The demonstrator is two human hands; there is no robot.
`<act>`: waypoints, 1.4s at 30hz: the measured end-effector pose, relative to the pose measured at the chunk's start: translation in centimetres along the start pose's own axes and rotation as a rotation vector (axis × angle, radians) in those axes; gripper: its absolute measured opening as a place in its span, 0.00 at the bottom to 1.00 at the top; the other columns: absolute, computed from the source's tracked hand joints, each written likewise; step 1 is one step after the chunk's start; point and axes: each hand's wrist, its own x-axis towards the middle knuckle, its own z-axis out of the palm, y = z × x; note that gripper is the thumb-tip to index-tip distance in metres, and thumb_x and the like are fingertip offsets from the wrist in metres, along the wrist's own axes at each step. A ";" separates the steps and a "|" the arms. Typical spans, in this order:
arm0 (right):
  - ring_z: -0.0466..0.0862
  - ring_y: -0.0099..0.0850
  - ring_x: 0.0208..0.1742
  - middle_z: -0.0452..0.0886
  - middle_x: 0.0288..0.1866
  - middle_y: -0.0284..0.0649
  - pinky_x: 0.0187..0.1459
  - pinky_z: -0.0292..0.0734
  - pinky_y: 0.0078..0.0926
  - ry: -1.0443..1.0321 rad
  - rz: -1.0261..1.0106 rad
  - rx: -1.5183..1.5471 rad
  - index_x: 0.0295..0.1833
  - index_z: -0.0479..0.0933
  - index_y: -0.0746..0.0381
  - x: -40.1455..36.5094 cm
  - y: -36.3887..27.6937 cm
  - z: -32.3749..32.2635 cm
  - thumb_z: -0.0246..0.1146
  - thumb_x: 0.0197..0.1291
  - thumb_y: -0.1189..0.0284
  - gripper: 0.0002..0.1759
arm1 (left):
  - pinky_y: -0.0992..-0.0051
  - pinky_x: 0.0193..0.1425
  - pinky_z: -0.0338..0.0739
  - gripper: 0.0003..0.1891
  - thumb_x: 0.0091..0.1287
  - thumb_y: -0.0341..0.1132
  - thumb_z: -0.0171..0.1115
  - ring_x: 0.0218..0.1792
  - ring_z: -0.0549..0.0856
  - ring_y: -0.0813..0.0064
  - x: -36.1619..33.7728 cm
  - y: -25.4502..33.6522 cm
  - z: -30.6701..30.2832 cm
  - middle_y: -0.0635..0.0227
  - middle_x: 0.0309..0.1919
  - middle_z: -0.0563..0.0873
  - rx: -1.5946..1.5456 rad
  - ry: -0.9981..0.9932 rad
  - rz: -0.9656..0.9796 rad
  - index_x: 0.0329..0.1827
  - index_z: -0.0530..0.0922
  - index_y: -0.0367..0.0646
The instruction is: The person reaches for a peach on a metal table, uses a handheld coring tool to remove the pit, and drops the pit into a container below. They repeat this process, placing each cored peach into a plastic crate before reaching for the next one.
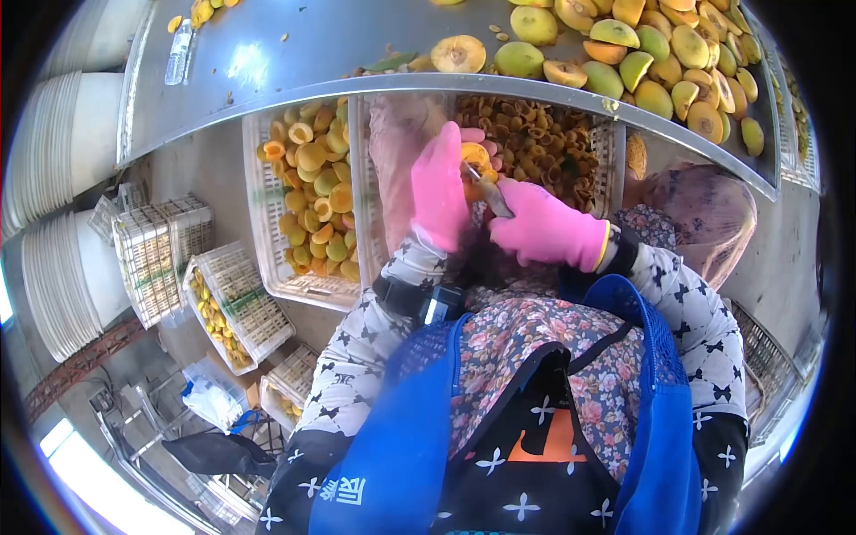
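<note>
My left hand (443, 185), in a pink glove, holds a halved orange fruit (475, 162) with its cut face up, over the crates. From the right, my right hand (546, 223), also in a pink glove, grips a small tool (490, 192) whose metal tip touches the middle of the fruit. Below the hands to the left stands a white crate (276, 282) of hollowed fruit halves (318, 192). Behind my right hand, another crate (609, 169) holds many brown pit pieces (535, 143).
A metal table (294, 53) spans the top, with a pile of yellow-green fruit (660, 71) at its right and a plastic bottle (178, 53) at its left. Stacked white trays (62, 143) and crates (147, 259) stand at the left.
</note>
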 end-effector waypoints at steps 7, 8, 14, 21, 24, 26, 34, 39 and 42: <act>0.82 0.37 0.20 0.81 0.26 0.44 0.22 0.75 0.36 0.294 -0.412 -0.505 0.49 0.71 0.68 1.7 3.5 1.0 0.58 0.62 0.71 0.13 | 0.66 0.49 0.84 0.25 0.80 0.52 0.48 0.45 0.88 0.65 1.4 -1.4 -1.9 0.54 0.45 0.87 0.007 -0.121 -0.007 0.56 0.77 0.35; 0.81 0.34 0.19 0.80 0.25 0.42 0.21 0.74 0.33 0.183 -0.252 -0.270 0.48 0.71 0.68 1.5 2.9 0.8 0.58 0.62 0.72 0.13 | 0.66 0.49 0.84 0.25 0.80 0.52 0.49 0.45 0.88 0.65 1.7 -1.3 -1.8 0.54 0.45 0.87 -0.079 -0.090 -0.105 0.57 0.77 0.35; 0.76 0.24 0.18 0.76 0.24 0.35 0.19 0.69 0.23 -0.198 0.179 0.385 0.41 0.73 0.65 0.4 -1.4 -0.6 0.60 0.60 0.72 0.08 | 0.68 0.42 0.82 0.23 0.78 0.49 0.53 0.34 0.85 0.65 0.7 0.8 -0.1 0.55 0.36 0.85 -0.205 0.059 -0.114 0.51 0.77 0.33; 0.78 0.26 0.19 0.77 0.25 0.36 0.21 0.72 0.26 -0.246 0.160 0.359 0.43 0.73 0.64 0.0 -0.5 -1.0 0.60 0.60 0.69 0.11 | 0.67 0.43 0.83 0.23 0.77 0.50 0.52 0.35 0.86 0.63 0.8 1.2 -1.5 0.54 0.36 0.85 -0.006 -0.169 -0.042 0.50 0.79 0.32; 0.81 0.32 0.22 0.79 0.26 0.42 0.24 0.76 0.32 -0.074 0.080 0.086 0.45 0.72 0.67 -0.2 -0.5 0.0 0.59 0.61 0.69 0.13 | 0.67 0.43 0.83 0.23 0.77 0.49 0.52 0.35 0.86 0.63 0.8 0.7 -1.8 0.54 0.36 0.85 -0.075 -0.149 -0.128 0.50 0.78 0.32; 0.83 0.37 0.25 0.80 0.27 0.46 0.28 0.78 0.37 0.106 -0.138 -0.158 0.46 0.71 0.69 0.3 0.8 0.6 0.59 0.61 0.69 0.14 | 0.67 0.43 0.83 0.23 0.77 0.50 0.53 0.35 0.86 0.63 1.0 0.8 -1.7 0.54 0.36 0.85 -0.163 -0.097 -0.212 0.50 0.78 0.33; 0.85 0.40 0.28 0.81 0.29 0.48 0.30 0.79 0.39 0.097 -0.004 -0.036 0.44 0.73 0.70 0.6 -0.4 1.4 0.60 0.60 0.70 0.14 | 0.66 0.43 0.84 0.24 0.78 0.52 0.52 0.37 0.85 0.64 0.8 -1.7 0.5 0.56 0.37 0.84 -0.332 0.144 -0.021 0.53 0.76 0.35; 0.77 0.28 0.17 0.77 0.24 0.38 0.20 0.71 0.26 -0.200 0.154 0.455 0.40 0.73 0.66 0.8 -1.3 0.7 0.60 0.61 0.73 0.07 | 0.67 0.40 0.85 0.25 0.79 0.53 0.51 0.36 0.86 0.65 0.5 0.0 0.3 0.55 0.39 0.85 -0.235 0.122 -0.012 0.53 0.76 0.36; 0.75 0.26 0.16 0.76 0.23 0.36 0.18 0.68 0.23 -0.226 0.124 0.617 0.39 0.74 0.65 0.4 -1.0 0.8 0.61 0.60 0.73 0.07 | 0.67 0.39 0.85 0.25 0.78 0.54 0.51 0.35 0.86 0.66 0.6 0.5 -0.1 0.55 0.39 0.85 -0.261 0.064 -0.083 0.53 0.76 0.36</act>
